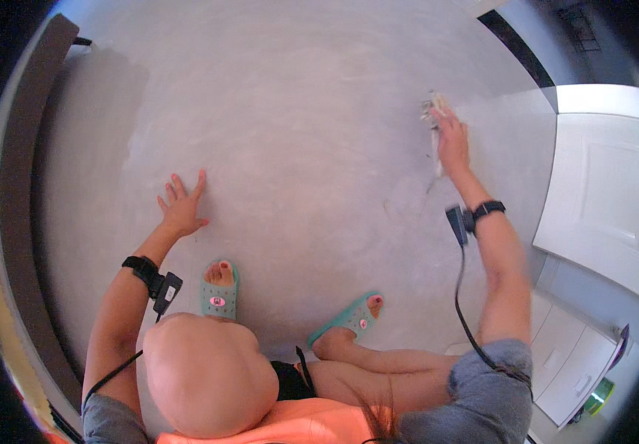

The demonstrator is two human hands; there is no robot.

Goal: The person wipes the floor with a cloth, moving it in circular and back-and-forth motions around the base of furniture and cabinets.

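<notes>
My right hand (453, 143) grips a crumpled pale cloth (437, 103), pressed to the grey floor (297, 127) at the right. The hand is slightly blurred, and part of the cloth is hidden under it. Dark hair-like strands (429, 186) lie on the floor just below it. On the left, my left hand (182, 208) holds nothing; its fingers are spread against or just above the floor, in front of a teal slipper (219, 288).
A brown bed-like frame (19, 139) runs along the left edge. White panel door (597, 188) and white drawers (569, 355) stand at the right. Dark wrist devices with cables (459, 299) run along both arms. My second slipper (353, 319) is below centre.
</notes>
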